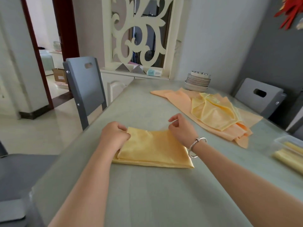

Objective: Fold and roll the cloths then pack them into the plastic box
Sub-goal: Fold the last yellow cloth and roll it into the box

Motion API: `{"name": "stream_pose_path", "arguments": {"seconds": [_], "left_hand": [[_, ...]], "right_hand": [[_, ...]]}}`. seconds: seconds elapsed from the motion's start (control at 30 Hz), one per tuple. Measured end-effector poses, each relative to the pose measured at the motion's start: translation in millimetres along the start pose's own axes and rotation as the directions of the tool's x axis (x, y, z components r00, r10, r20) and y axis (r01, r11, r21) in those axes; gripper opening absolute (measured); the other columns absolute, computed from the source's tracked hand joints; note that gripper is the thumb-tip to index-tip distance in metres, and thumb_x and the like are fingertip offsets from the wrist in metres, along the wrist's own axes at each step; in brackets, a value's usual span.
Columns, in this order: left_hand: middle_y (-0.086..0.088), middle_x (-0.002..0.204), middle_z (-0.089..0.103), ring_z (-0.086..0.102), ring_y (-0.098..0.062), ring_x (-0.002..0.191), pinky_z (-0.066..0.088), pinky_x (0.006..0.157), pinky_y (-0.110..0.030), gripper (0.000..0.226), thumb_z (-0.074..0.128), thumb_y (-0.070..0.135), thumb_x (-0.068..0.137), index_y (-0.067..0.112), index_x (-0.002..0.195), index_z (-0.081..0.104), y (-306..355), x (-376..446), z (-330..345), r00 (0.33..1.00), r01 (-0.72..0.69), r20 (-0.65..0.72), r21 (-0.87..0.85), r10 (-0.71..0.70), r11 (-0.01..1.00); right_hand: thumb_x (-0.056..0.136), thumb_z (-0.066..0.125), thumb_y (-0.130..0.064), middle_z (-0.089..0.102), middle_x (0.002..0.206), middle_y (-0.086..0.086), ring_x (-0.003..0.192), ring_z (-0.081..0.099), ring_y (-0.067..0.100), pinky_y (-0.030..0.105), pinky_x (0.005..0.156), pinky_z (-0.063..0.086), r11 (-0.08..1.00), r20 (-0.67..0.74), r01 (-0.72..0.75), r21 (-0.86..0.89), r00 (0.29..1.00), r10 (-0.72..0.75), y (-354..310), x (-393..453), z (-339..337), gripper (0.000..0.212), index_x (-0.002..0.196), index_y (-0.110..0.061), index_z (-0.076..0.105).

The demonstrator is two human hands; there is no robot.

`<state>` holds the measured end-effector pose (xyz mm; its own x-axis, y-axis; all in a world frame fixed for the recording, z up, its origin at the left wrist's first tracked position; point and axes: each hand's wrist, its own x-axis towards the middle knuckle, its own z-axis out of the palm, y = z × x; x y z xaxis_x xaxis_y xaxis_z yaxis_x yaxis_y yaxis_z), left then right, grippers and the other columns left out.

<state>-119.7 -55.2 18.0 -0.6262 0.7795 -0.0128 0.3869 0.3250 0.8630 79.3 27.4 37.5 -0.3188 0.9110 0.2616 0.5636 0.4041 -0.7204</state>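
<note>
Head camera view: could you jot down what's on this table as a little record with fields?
Being worked: folded yellow cloth, flat on the table
Left hand: pinches the cloth's far left corner
Right hand: pinches its far right corner
Waiting: heap of loose cloths, far right
Plastic box: right edge, rolled cloths inside
Also: stack of plates at the far end

A smooth, satiny yellow cloth (152, 149) with a soft sheen is seen at centre on a matt grey-green table (164, 194); clear glossy plastic forms the box (285, 141) at right.
</note>
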Motion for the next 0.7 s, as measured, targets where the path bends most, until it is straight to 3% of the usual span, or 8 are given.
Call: {"name": "stream_pose_path", "arguments": {"seconds": [0.13, 0.23, 0.33, 0.43, 0.57, 0.63, 0.7], "left_hand": [[-0.001, 0.095, 0.063, 0.060, -0.024, 0.088, 0.047, 0.076, -0.031, 0.025, 0.061, 0.012, 0.073, 0.025, 0.094, 0.061, -10.3, 4.0, -6.5, 0.997, -0.001, -0.083, 0.112, 0.010, 0.994], [-0.002, 0.101, 0.063, 0.059, -0.026, 0.094, 0.048, 0.080, -0.033, 0.027, 0.058, 0.012, 0.074, 0.024, 0.098, 0.062, -16.2, 5.0, -8.2, 0.993, 0.026, -0.116, 0.203, -0.002, 0.979], [-0.002, 0.103, 0.061, 0.059, -0.027, 0.095, 0.044, 0.076, -0.031, 0.024, 0.057, 0.010, 0.078, 0.025, 0.097, 0.061, -16.5, 4.3, -6.2, 0.992, 0.029, -0.130, 0.241, 0.002, 0.970], [-0.001, 0.106, 0.061, 0.059, -0.026, 0.096, 0.046, 0.078, -0.032, 0.024, 0.058, 0.011, 0.078, 0.028, 0.094, 0.060, -16.5, 3.3, -3.6, 0.990, 0.008, -0.135, 0.269, 0.030, 0.963], [0.000, 0.107, 0.062, 0.058, -0.025, 0.098, 0.046, 0.078, -0.032, 0.023, 0.057, 0.013, 0.081, 0.026, 0.101, 0.059, -17.5, 1.5, 0.7, 0.983, -0.062, -0.145, 0.302, 0.110, 0.951], [0.001, 0.109, 0.063, 0.057, -0.026, 0.102, 0.047, 0.083, -0.035, 0.024, 0.057, 0.015, 0.084, 0.025, 0.106, 0.058, -15.3, -1.7, 3.8, 0.969, -0.109, -0.170, 0.347, 0.177, 0.932], [0.000, 0.113, 0.064, 0.052, -0.028, 0.108, 0.042, 0.090, -0.038, 0.027, 0.057, 0.018, 0.087, 0.022, 0.113, 0.057, -9.5, -8.4, 9.6, 0.934, -0.164, -0.216, 0.449, 0.284, 0.879]], "right_hand": [[0.093, 0.048, -0.024, 0.051, 0.124, 0.002, 0.120, 0.043, 0.022, 0.030, 0.097, 0.035, 0.949, 0.099, 0.075, -0.306, 0.994, -0.047, 25.3, 0.4, 4.8, 0.031, 0.123, -0.018, 0.049], [0.094, 0.043, -0.033, 0.046, 0.134, 0.002, 0.126, 0.037, 0.022, 0.033, 0.105, 0.031, 0.913, 0.170, 0.059, -0.405, 0.985, 0.012, 32.0, -5.2, 12.3, 0.037, 0.130, -0.022, 0.045], [0.092, 0.044, -0.038, 0.046, 0.128, 0.000, 0.122, 0.038, 0.022, 0.034, 0.100, 0.032, 0.853, 0.125, 0.079, -0.516, 0.992, -0.016, 32.9, -5.7, 16.4, 0.037, 0.125, -0.023, 0.047], [0.087, 0.051, -0.040, 0.050, 0.113, -0.001, 0.111, 0.044, 0.021, 0.032, 0.088, 0.034, 0.855, 0.139, 0.061, -0.514, 0.990, 0.012, 31.7, -1.5, 11.2, 0.030, 0.113, -0.025, 0.051], [0.083, 0.059, -0.037, 0.053, 0.076, -0.007, 0.075, 0.051, 0.013, 0.027, 0.068, 0.039, 0.935, 0.327, -0.009, -0.356, 0.935, 0.133, 28.8, 3.3, -6.4, 0.019, 0.080, -0.020, 0.053], [0.087, 0.059, -0.033, 0.043, 0.063, -0.005, 0.060, 0.040, 0.011, 0.024, 0.058, 0.032, 0.943, 0.452, 0.042, -0.329, 0.884, 0.119, 24.3, 0.8, -13.6, 0.031, 0.062, -0.018, 0.046], [0.089, 0.057, -0.028, 0.036, 0.056, -0.006, 0.052, 0.033, 0.009, 0.022, 0.052, 0.027, 0.957, 0.472, 0.068, -0.283, 0.878, 0.078, 23.2, -4.8, -16.8, 0.040, 0.054, -0.019, 0.039]]}}
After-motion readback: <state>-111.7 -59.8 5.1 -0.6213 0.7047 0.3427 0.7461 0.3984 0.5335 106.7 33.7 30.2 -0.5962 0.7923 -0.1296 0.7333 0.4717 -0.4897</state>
